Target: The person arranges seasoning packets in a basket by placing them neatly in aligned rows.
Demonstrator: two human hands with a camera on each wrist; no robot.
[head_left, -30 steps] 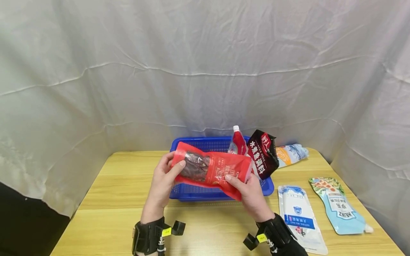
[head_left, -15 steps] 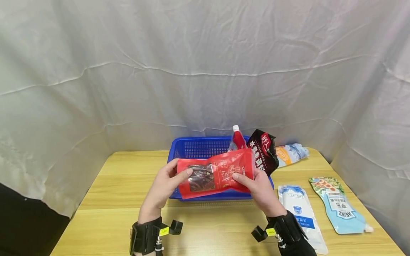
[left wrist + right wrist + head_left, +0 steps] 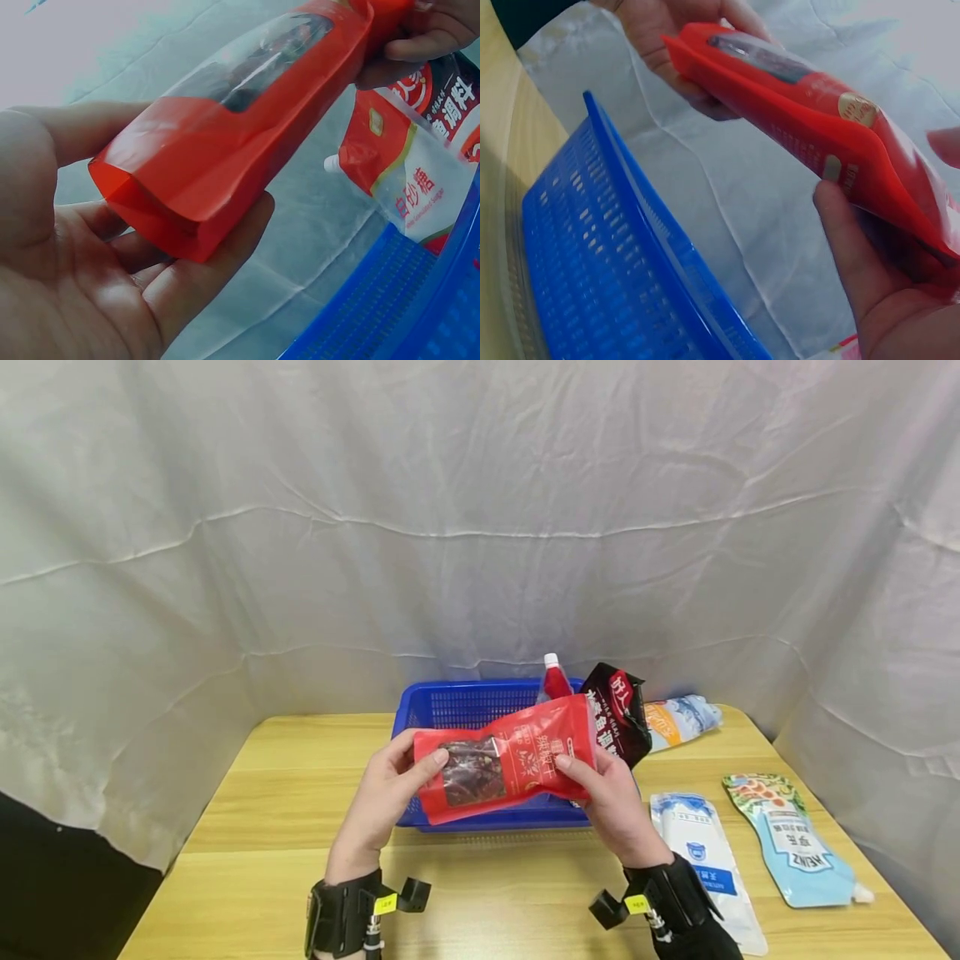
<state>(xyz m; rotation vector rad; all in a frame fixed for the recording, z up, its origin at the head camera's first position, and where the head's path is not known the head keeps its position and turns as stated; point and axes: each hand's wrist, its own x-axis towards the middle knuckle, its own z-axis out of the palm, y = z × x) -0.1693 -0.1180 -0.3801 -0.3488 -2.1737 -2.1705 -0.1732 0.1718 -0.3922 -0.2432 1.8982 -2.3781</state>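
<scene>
A red pouch of dried chilies (image 3: 517, 756), with a clear window showing the dark contents, is held level above the blue basket (image 3: 442, 700). My left hand (image 3: 378, 802) grips its left end, thumb on the front face and fingers beneath. At the other end my right hand (image 3: 621, 810) holds it, thumb over the printed front. From the left wrist view, the near end of the pouch (image 3: 187, 165) shows a flared red edge between thumb and fingers. In the right wrist view the fingers support the underside of the pouch (image 3: 780, 112).
In the basket lean a red-and-clear sugar pouch (image 3: 416, 176) with a white cap and a black seasoning pouch (image 3: 621, 714). Behind them lies an orange-and-blue packet (image 3: 681, 722). A white salt bag (image 3: 701, 860) and a light-blue Heinz pouch (image 3: 798, 852) lie on the table's right side.
The pouch has turned from slanting down to the right to rising slightly to the right. The right hand shifted a little rightward; both hands keep their hold.
</scene>
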